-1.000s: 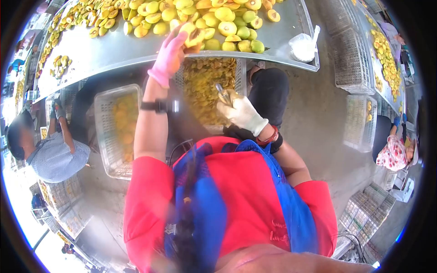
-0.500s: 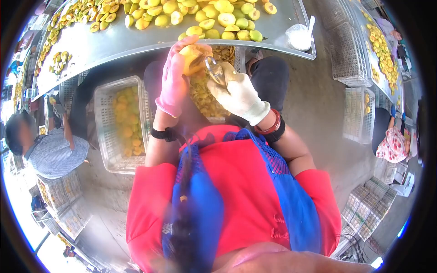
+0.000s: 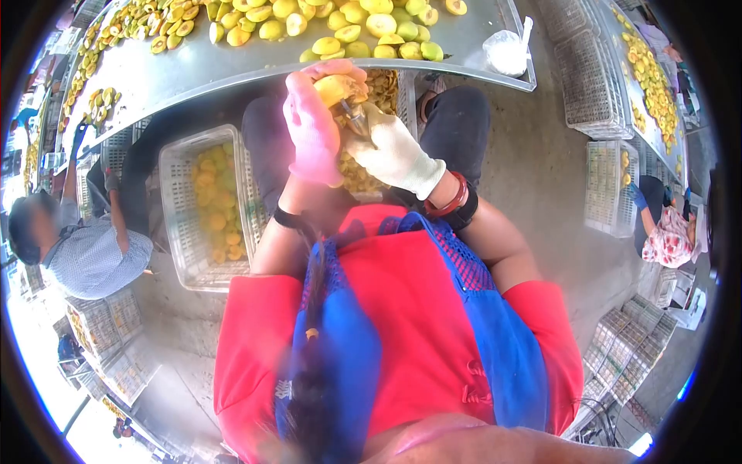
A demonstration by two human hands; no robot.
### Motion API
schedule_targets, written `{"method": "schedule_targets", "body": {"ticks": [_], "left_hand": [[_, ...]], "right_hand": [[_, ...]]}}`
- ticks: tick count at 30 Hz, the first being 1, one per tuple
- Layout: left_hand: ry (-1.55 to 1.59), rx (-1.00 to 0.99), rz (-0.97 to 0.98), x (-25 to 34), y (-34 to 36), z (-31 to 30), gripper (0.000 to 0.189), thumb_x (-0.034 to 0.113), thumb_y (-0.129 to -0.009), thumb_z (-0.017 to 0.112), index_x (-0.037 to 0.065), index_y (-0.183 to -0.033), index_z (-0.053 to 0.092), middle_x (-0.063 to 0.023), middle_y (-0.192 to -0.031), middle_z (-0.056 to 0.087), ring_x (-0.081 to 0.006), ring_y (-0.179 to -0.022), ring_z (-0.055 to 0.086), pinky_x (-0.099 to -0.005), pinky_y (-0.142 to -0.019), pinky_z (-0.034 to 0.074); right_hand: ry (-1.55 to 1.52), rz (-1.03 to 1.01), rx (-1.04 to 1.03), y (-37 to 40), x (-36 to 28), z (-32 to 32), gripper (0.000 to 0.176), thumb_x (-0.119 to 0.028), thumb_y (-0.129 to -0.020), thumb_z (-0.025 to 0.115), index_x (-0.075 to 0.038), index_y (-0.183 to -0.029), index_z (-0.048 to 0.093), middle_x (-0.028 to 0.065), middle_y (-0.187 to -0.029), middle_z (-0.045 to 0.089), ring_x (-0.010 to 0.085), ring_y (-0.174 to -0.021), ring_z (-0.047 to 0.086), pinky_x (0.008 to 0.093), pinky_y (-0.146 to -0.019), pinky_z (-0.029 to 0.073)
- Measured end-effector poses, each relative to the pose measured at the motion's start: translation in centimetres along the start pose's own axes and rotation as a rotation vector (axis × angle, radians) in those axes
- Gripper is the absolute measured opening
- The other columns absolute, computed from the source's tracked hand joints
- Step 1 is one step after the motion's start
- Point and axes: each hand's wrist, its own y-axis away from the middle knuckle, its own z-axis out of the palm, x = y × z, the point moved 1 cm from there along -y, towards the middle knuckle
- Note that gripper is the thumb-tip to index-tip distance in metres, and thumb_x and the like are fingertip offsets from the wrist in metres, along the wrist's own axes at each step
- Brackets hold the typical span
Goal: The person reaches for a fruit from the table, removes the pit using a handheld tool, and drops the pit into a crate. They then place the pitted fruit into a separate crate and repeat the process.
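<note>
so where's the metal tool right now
Upper centre of the head view: the metal tool is in the right hand, its tip against the yellow fruit held by the left hand, just below the steel table edge.

The fruit [image 3: 338, 87] off the table [image 3: 193, 69], now between left hand [image 3: 313, 127] and tool [image 3: 357, 120] in right hand [image 3: 394, 151]

Halved yellow fruit [image 3: 338, 87], metal scoop [image 3: 357, 121] inside

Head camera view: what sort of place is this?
Probably a fruit-processing workshop: a metal table heaped with yellow-green fruits, plastic crates of cut pieces beneath, the gloved left hand holding a single fruit, the right hand a metal tool.
</note>
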Motion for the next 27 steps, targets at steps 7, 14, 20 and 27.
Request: {"method": "schedule_targets", "body": {"ticks": [7, 14, 20, 27], "left_hand": [[-0.153, -0.01, 0.032, -1.3, -0.6, -0.6, 0.057, 0.042, -0.106, 0.033, -0.005, -0.097, 0.065, -0.0155, -0.087, 0.071, -0.0205, -0.074, 0.066, -0.0306, -0.075, 0.053], [-0.2, 0.014, -0.078, -0.6, 0.0, 0.3, 0.055, 0.035, -0.103, 0.031, -0.006, -0.096, 0.067, -0.0159, -0.084, 0.072, -0.0212, -0.072, 0.066, -0.0316, -0.074, 0.054], [-0.104, -0.189, -0.137, -1.7, -0.6, -1.0, 0.067, 0.051, -0.101, 0.028, -0.004, -0.097, 0.067, -0.0167, -0.085, 0.071, -0.0233, -0.076, 0.067, -0.033, -0.074, 0.054], [0.008, -0.139, -0.302, -2.2, -1.0, -0.9, 0.08, 0.072, -0.095, 0.033, 0.0, -0.099, 0.067, -0.0166, -0.086, 0.069, -0.026, -0.074, 0.066, -0.0335, -0.067, 0.054]], "right_hand": [[-0.185, 0.173, -0.164, 0.1, 0.4, -0.5, 0.025, -0.01, -0.091, 0.059, 0.002, -0.113, 0.054, 0.0143, -0.093, 0.067, 0.0289, -0.076, 0.064, 0.0396, -0.073, 0.051], [-0.206, 0.097, -0.104, 0.5, 1.3, 0.4, 0.027, -0.012, -0.088, 0.06, 0.003, -0.11, 0.058, 0.0209, -0.087, 0.065, 0.036, -0.077, 0.062, 0.0409, -0.075, 0.05], [-0.718, 0.488, -0.408, 0.6, 0.7, -0.6, 0.005, -0.013, -0.095, 0.057, -0.009, -0.098, 0.056, -0.0006, -0.071, 0.052, 0.0101, -0.058, 0.05, 0.0264, -0.049, 0.039], [-1.053, 0.616, -0.509, 1.4, 1.0, -0.8, 0.012, -0.014, -0.097, 0.059, -0.015, -0.096, 0.047, -0.0074, -0.068, 0.039, 0.0027, -0.051, 0.038, 0.0209, -0.039, 0.03]]}}
